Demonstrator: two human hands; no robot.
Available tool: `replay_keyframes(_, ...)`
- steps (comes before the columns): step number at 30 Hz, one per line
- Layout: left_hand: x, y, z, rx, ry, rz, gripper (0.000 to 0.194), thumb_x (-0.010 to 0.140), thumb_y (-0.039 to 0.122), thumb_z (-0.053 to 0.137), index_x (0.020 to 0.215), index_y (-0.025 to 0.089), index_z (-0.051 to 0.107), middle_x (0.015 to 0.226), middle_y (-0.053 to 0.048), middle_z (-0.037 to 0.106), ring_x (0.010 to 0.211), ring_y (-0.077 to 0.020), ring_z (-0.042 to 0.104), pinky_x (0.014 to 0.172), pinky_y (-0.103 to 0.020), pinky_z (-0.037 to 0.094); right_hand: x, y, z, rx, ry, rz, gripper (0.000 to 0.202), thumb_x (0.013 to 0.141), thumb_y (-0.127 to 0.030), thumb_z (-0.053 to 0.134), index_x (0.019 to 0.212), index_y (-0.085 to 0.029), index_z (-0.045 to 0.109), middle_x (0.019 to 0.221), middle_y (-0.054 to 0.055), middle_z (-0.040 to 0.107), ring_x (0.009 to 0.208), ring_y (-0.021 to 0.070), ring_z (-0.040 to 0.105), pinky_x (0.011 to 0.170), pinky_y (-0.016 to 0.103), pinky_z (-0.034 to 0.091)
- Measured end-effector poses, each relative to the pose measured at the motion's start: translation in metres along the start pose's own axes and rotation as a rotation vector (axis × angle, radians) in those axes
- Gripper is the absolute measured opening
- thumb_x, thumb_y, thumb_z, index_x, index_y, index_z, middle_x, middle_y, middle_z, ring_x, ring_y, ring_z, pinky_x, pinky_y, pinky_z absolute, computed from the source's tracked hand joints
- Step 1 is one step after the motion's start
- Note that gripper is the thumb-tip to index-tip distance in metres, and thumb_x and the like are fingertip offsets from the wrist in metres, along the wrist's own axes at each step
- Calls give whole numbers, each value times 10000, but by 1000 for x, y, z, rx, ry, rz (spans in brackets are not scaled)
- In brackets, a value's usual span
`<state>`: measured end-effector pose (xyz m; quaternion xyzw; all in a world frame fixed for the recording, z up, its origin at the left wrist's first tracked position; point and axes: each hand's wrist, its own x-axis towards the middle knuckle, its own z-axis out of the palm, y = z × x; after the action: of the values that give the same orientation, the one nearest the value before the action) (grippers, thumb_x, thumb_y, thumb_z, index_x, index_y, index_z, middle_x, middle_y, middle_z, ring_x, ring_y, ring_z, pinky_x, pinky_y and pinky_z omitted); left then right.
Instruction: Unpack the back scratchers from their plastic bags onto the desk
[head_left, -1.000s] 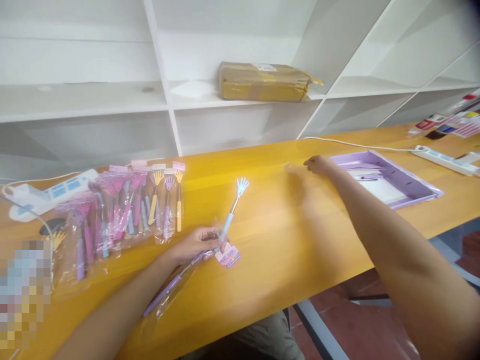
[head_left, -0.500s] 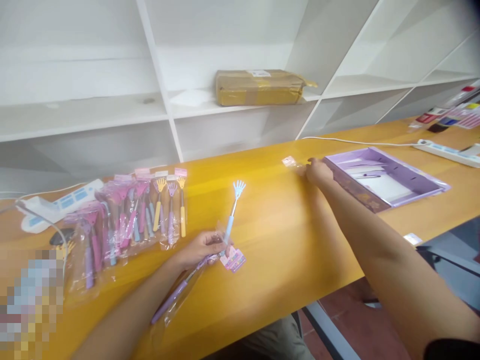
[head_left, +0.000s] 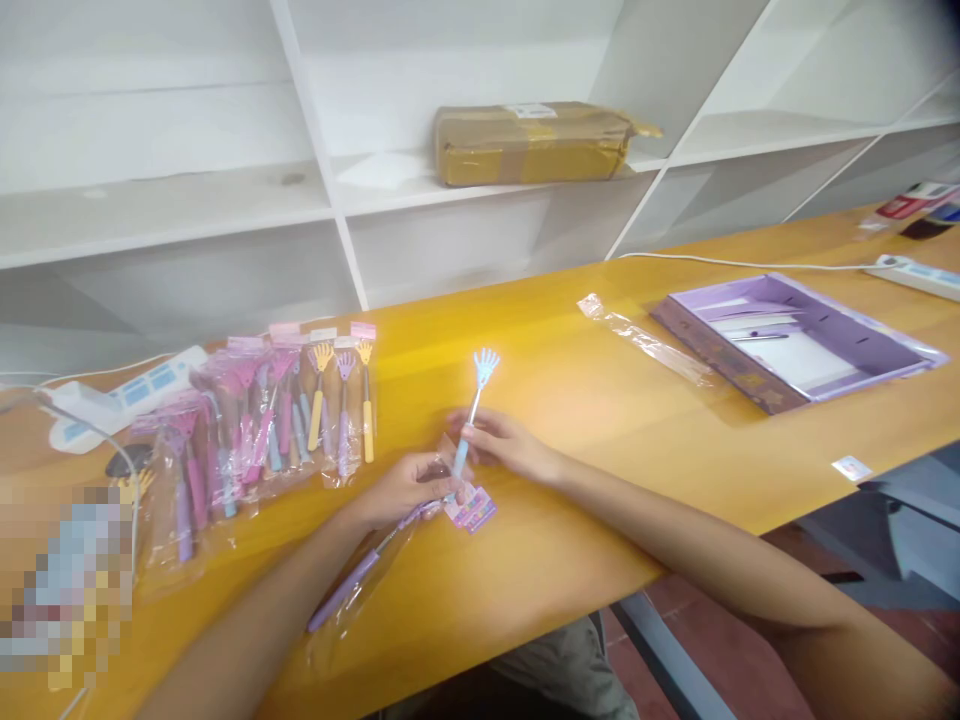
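Note:
My left hand [head_left: 412, 488] is closed around the lower end of a blue back scratcher [head_left: 463, 440] and the top of a purple one in clear film [head_left: 352, 588]. The blue one stands out upward, its hand-shaped head at the top. My right hand [head_left: 506, 442] pinches the blue handle just above my left hand. Pink and purple printed cards [head_left: 474, 510] hang below the fingers. Several wrapped back scratchers [head_left: 244, 420] in pink, purple, blue and yellow lie in a row at the left. A flat clear wrapper [head_left: 652, 345] lies beyond my right hand.
At the right is a purple open box [head_left: 772, 390] with papers and a pen. White power strips [head_left: 139, 395] lie left and far right. A taped carton [head_left: 532, 145] sits on the white shelf. A small white sticker [head_left: 852, 468] is near the table's front edge.
My right hand has let go of the clear wrapper beside the purple box and come back left to the blue handle. My left hand keeps its hold. The view has shifted slightly.

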<state>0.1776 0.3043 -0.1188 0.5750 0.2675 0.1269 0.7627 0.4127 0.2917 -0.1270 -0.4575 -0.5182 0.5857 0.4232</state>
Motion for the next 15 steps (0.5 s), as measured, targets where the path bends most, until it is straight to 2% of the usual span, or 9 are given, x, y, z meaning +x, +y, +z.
replay_keyframes(1,0,0,1,5,3,5,485,915,554,764,1108,113,701,938,-63,717,522,-62,491,499,-221,360,-2,4,16,117,-45,15,409,932,-574,706,1015,-173,710,738,16,643,576,118,537,543,241,420)
replay_keyframes(2,1,0,1,0,14,14,492,908,554,770,1122,118,695,938,-60,715,541,-68,501,512,-221,371,-3,6,26,205,-32,20,449,934,-618,692,949,-169,695,687,5,614,548,109,516,530,238,406)
replay_keyframes(4,2,-1,1,-28,58,38,493,887,548,792,1118,126,687,904,-40,697,580,-80,520,539,-218,383,0,6,31,339,50,12,437,895,-601,758,935,-174,677,686,-8,609,536,99,513,523,233,406)
replay_keyframes(6,2,-2,0,-42,74,33,475,876,545,800,1069,128,684,846,-17,670,578,-79,512,535,-213,370,5,2,24,443,138,-10,421,838,-540,839,1008,-189,680,753,-14,632,528,84,498,487,218,375)
replay_keyframes(9,3,-2,0,-32,28,-7,456,886,562,779,972,127,674,809,-8,647,533,-62,467,498,-210,330,11,-3,8,538,225,-59,388,830,-494,857,976,-179,683,723,-34,571,482,50,381,430,201,261)
replay_keyframes(11,2,-1,1,-42,30,-15,469,878,579,782,953,131,666,799,-5,634,530,-59,459,488,-207,318,10,-5,2,551,225,-77,384,840,-500,849,913,-163,679,690,-37,534,479,44,344,428,201,240)
replay_keyframes(15,1,0,2,-76,62,-26,519,935,639,694,1076,141,656,720,38,563,482,-50,418,455,-196,272,2,-8,4,494,137,-45,443,836,-560,840,839,-154,664,760,8,618,501,49,396,437,203,275)
